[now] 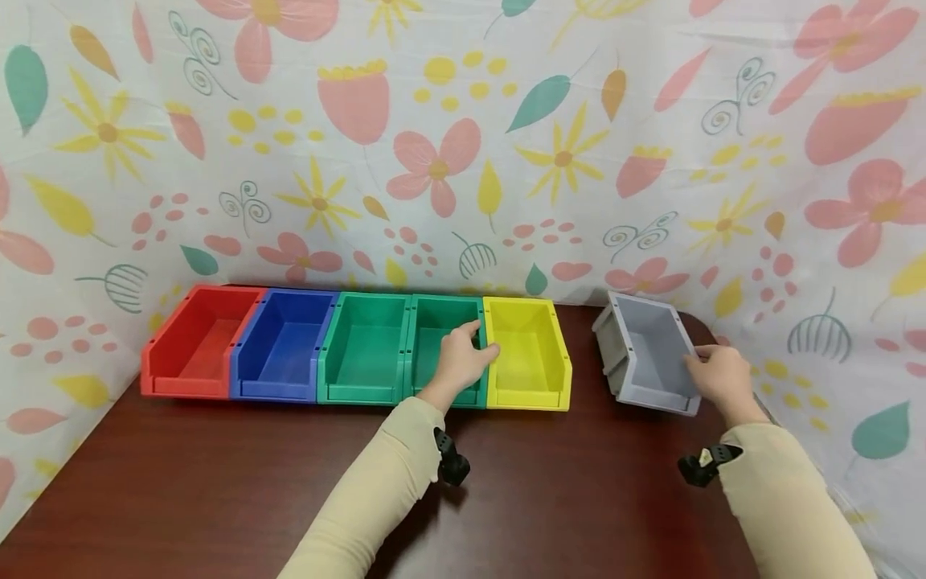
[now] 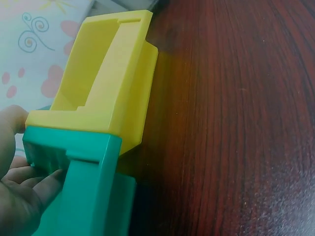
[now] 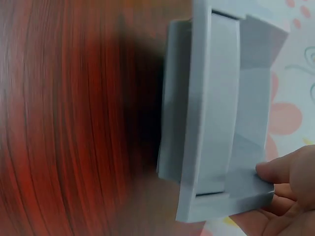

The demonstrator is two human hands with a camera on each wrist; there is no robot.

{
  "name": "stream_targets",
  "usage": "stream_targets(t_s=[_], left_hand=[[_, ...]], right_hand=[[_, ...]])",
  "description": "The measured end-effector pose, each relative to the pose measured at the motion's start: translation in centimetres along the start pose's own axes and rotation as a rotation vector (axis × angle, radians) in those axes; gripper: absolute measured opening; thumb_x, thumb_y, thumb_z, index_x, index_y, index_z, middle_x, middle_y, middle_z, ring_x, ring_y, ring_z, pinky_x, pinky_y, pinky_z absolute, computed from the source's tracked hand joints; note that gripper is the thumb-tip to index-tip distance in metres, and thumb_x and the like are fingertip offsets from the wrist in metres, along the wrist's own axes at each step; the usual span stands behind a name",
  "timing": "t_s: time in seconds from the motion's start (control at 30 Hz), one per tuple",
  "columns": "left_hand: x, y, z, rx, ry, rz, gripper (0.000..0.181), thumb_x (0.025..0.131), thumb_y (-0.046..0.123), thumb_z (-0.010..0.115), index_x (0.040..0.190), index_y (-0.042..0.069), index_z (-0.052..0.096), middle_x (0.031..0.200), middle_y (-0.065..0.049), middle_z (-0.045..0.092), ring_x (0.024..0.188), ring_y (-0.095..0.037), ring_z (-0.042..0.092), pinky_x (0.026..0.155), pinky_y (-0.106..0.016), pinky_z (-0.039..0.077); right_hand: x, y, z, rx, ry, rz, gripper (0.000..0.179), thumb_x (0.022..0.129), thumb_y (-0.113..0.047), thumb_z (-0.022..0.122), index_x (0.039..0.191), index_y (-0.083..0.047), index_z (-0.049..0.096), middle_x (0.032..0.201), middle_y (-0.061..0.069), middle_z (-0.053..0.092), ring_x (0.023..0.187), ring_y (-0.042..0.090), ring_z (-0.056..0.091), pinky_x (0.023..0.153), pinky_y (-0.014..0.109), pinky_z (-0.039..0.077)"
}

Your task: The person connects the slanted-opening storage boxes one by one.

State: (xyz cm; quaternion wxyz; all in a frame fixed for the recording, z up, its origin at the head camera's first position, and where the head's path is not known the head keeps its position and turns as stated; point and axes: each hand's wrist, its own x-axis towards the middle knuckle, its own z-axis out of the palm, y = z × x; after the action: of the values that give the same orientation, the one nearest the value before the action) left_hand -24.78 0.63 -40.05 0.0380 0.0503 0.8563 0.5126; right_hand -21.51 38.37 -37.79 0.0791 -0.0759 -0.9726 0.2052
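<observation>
My left hand (image 1: 463, 354) reaches over the second green storage bin (image 1: 427, 342), with its fingers inside that bin and its thumb over the side of the yellow storage bin (image 1: 524, 346). It pinches the two adjoining side walls, as the left wrist view also shows on the green bin (image 2: 78, 196) and the yellow bin (image 2: 113, 73). On the right, a grey storage bin (image 1: 654, 350) stands apart and slightly turned. My right hand (image 1: 722, 376) grips its right side wall; in the right wrist view the thumb lies inside the grey bin (image 3: 216, 108), with fingers outside.
Left of my left hand, a red bin (image 1: 198, 342), a blue bin (image 1: 285, 346) and another green bin (image 1: 365, 346) stand side by side in the row. A patterned cloth (image 1: 434, 96) hangs behind the dark wooden table (image 1: 535, 490).
</observation>
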Motion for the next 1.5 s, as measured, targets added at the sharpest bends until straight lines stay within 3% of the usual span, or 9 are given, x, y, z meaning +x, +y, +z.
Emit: stream_targets(t_s=[0.07,0.17,0.53,0.67,0.73,0.83,0.9,1.2,1.5], left_hand=[[0.0,0.0,-0.1,-0.006,0.002,-0.001,0.060,0.091,0.027,0.061,0.144,0.007,0.040,0.144,-0.015,0.046,0.126,-0.026,0.049,0.089,-0.035,0.050],[0.0,-0.1,-0.1,-0.031,-0.001,-0.007,0.061,0.091,0.026,0.061,0.144,0.007,0.039,0.145,-0.015,0.045,0.132,-0.028,0.044,0.097,-0.041,0.048],[-0.2,-0.4,-0.4,-0.050,0.007,-0.022,0.061,0.091,0.027,0.061,0.145,0.009,0.038,0.147,-0.013,0.042,0.133,-0.027,0.043,0.092,-0.039,0.049],[-0.2,-0.2,-0.2,-0.037,0.001,-0.018,0.061,0.091,0.028,0.061,0.145,0.009,0.039,0.146,-0.013,0.043,0.117,-0.023,0.056,0.071,-0.030,0.047],[-0.2,-0.1,-0.1,-0.035,-0.005,-0.019,0.060,0.091,0.027,0.061,0.145,0.010,0.039,0.146,-0.013,0.043,0.088,-0.020,0.062,0.061,-0.029,0.044],[0.0,-0.1,0.0,-0.041,-0.008,-0.020,0.061,0.091,0.027,0.061,0.145,0.010,0.039,0.146,-0.013,0.043,0.051,-0.015,0.047,0.050,-0.027,0.040],[0.1,-0.1,0.1,-0.043,-0.010,-0.020,0.061,0.091,0.027,0.060,0.145,0.010,0.038,0.146,-0.014,0.043,0.040,-0.015,0.033,0.048,-0.027,0.037],[-0.1,0.0,0.0,-0.045,-0.017,-0.015,0.061,0.091,0.027,0.060,0.145,0.008,0.038,0.146,-0.016,0.042,0.037,-0.012,0.031,0.047,-0.026,0.038],[-0.2,0.1,-0.1,-0.029,-0.024,-0.017,0.062,0.092,0.028,0.060,0.146,0.009,0.037,0.145,-0.016,0.044,0.035,-0.011,0.029,0.044,-0.025,0.037]], right_hand=[[0.1,-0.7,0.4,0.035,0.016,-0.022,0.042,0.093,-0.017,0.051,0.113,0.020,0.057,0.105,0.038,0.060,0.088,0.049,0.061,0.072,0.056,0.049],[0.1,-1.7,0.9,0.080,0.021,-0.043,0.042,0.094,-0.018,0.051,0.115,0.018,0.058,0.104,0.036,0.062,0.086,0.045,0.063,0.072,0.053,0.050],[-0.3,-4.9,1.1,0.206,-0.033,-0.030,0.045,0.097,-0.023,0.049,0.123,0.013,0.056,0.111,0.035,0.061,0.091,0.042,0.065,0.069,0.045,0.055],[-0.7,-5.2,0.8,0.202,-0.035,-0.029,0.045,0.096,-0.023,0.049,0.123,0.013,0.056,0.111,0.035,0.061,0.092,0.043,0.065,0.071,0.047,0.054],[-0.8,-5.3,0.6,0.198,-0.042,-0.024,0.046,0.097,-0.024,0.049,0.124,0.013,0.055,0.112,0.035,0.061,0.093,0.043,0.064,0.072,0.047,0.054],[-0.8,-5.5,0.2,0.190,-0.050,-0.027,0.047,0.097,-0.024,0.049,0.124,0.013,0.055,0.112,0.035,0.061,0.094,0.043,0.064,0.072,0.048,0.054],[-0.8,-5.7,-0.1,0.180,-0.049,-0.031,0.047,0.097,-0.025,0.049,0.124,0.013,0.055,0.112,0.035,0.060,0.095,0.043,0.063,0.072,0.048,0.054],[-0.6,-6.6,-0.6,0.085,-0.031,-0.069,0.044,0.095,-0.020,0.051,0.121,0.016,0.056,0.109,0.035,0.062,0.088,0.043,0.064,0.072,0.051,0.053],[-0.1,-7.7,-1.5,0.009,-0.046,-0.118,0.042,0.092,-0.020,0.054,0.117,0.014,0.059,0.098,0.031,0.066,0.072,0.034,0.063,0.059,0.041,0.049]])
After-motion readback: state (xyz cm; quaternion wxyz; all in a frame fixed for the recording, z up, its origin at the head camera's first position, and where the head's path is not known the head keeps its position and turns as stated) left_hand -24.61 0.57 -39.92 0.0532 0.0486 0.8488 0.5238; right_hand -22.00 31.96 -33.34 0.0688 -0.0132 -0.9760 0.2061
